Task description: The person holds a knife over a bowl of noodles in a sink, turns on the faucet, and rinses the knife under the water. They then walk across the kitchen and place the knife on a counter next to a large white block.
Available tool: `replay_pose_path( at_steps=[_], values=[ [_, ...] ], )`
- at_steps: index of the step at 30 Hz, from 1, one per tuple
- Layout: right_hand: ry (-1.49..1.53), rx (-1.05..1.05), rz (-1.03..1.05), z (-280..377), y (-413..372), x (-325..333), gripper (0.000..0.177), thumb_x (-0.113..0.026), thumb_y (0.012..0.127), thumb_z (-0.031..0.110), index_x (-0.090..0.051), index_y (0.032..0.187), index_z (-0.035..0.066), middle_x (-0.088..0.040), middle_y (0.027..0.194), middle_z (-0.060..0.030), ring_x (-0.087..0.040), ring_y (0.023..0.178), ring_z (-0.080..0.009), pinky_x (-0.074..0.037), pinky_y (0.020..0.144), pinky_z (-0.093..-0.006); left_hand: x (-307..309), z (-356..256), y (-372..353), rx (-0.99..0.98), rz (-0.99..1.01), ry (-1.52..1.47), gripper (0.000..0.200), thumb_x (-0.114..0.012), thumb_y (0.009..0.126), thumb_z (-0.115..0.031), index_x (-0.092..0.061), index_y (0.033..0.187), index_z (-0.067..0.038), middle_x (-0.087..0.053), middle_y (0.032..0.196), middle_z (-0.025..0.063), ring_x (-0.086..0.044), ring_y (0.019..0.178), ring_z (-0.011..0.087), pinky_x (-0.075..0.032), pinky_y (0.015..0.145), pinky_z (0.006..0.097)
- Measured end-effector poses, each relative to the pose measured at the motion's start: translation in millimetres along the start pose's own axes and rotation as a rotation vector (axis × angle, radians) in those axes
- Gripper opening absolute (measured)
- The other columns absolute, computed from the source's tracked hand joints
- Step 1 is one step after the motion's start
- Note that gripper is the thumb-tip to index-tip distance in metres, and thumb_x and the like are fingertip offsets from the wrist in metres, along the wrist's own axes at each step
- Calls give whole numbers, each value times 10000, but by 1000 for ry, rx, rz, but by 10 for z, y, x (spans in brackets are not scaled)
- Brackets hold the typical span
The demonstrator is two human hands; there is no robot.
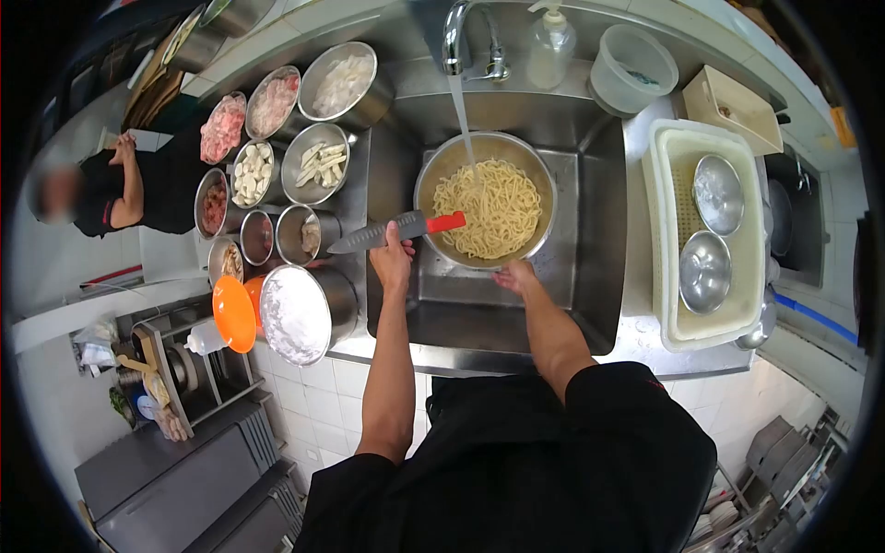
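Observation:
A large kitchen knife [364, 237] with a grey blade and a red-ended handle is in my left hand [394, 263], over the sink's left side. Its tip points left, and the red end reaches over the rim of a metal bowl [550, 198]. Pale yellow noodles [493, 210] fill the bowl, and tap water runs onto them. My right hand [516, 276] is at the bowl's near edge, fingers curled against it; the fingertips are partly hidden under the rim. Beneath the bowl is a steel sink [590, 304].
Left of the sink stand several metal pots of ingredients, among them a pot of white powder [295, 315]. Behind are the running tap [453, 46] and a soap bottle [551, 51]. A cream basket [662, 267] with two metal bowls sits right. Another person [129, 189] stands far left.

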State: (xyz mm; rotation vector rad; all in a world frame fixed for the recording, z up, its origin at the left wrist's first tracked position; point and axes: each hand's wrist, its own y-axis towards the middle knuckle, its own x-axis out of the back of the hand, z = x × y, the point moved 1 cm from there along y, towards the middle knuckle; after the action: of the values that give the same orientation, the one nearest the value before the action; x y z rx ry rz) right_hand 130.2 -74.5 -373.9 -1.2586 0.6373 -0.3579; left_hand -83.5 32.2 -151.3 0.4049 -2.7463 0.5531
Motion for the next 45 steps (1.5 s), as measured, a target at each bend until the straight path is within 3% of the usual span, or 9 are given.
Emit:
replay_pose_path(
  at_steps=[3, 7, 10, 12, 16, 29, 36, 38, 45],
  values=[
    [-54, -121, 10, 87, -5, -30, 446, -492, 859, 144, -379, 1234, -69, -522, 1108, -295, -614, 853, -408, -549, 704, -462, 87, 49, -97, -2, 1, 26, 396, -499, 940, -353, -599, 871, 24, -591, 635, 84, -545, 482, 117, -416, 408, 247],
    [-894, -140, -9, 679, -283, -34, 354, -586, 865, 187, -515, 1058, -102, -602, 983, -287, -641, 842, -351, -548, 704, -452, 53, 40, -95, -37, -6, 28, 385, -498, 941, -353, -584, 846, 10, -581, 626, 73, -545, 482, 114, -417, 408, 248],
    [-1009, 281, -53, 1315, -109, -261, 168, -519, 809, 90, -626, 834, -38, -632, 749, -220, -660, 671, -323, -517, 515, -420, 9, 14, -124, -24, -27, 17, 393, -485, 945, -318, -626, 832, 31, -587, 605, 70, -539, 477, 119, -427, 442, 286],
    [-1559, 587, -141, 1805, -198, -653, 137, -535, 769, 80, -635, 760, -14, -643, 777, -213, -660, 684, -326, -516, 555, -412, -51, -17, -97, -38, -25, -10, 401, -483, 945, -320, -626, 825, 35, -587, 598, 70, -540, 477, 125, -426, 445, 294],
    [-1709, 1166, -149, 2119, -482, -1394, 252, -597, 738, 224, -688, 845, 15, -665, 864, -202, -646, 813, -346, -526, 727, -407, -79, -22, -35, -80, -33, 201, 433, -509, 928, -358, -636, 801, 36, -579, 570, 63, -547, 488, 139, -435, 461, 318],
    [-1859, 355, 344, 2552, -1542, -2142, 297, -453, 836, 167, -678, 952, 12, -685, 843, -158, -675, 786, -246, -551, 659, -401, -156, -171, -37, -98, -32, -16, 463, -520, 929, -364, -631, 753, 49, -582, 576, 65, -539, 475, 121, -421, 436, 275],
    [-1918, 649, 425, 2580, -1316, -1920, 265, -517, 796, 126, -677, 985, 30, -678, 956, -164, -662, 860, -272, -532, 722, -412, -327, -56, 123, -97, 80, 63, 396, -494, 946, -344, -625, 855, 19, -578, 610, 66, -537, 475, 111, -426, 408, 260],
    [-2277, 1021, 266, 2518, -1151, -1854, 262, -572, 747, 107, -672, 969, 9, -665, 982, -187, -652, 871, -307, -517, 726, -419, -415, -62, 147, -116, 104, 112, 402, -495, 944, -348, -626, 848, 20, -574, 602, 67, -539, 473, 116, -429, 410, 263],
    [-2321, 856, 133, 2344, -1273, -1563, 264, -605, 698, 137, -670, 936, 43, -651, 997, -189, -623, 903, -331, -492, 762, -410, -722, -350, 216, -164, 130, -11, 455, -503, 934, -356, -608, 745, 44, -578, 572, 89, -568, 476, 141, -453, 423, 288]
  ],
)
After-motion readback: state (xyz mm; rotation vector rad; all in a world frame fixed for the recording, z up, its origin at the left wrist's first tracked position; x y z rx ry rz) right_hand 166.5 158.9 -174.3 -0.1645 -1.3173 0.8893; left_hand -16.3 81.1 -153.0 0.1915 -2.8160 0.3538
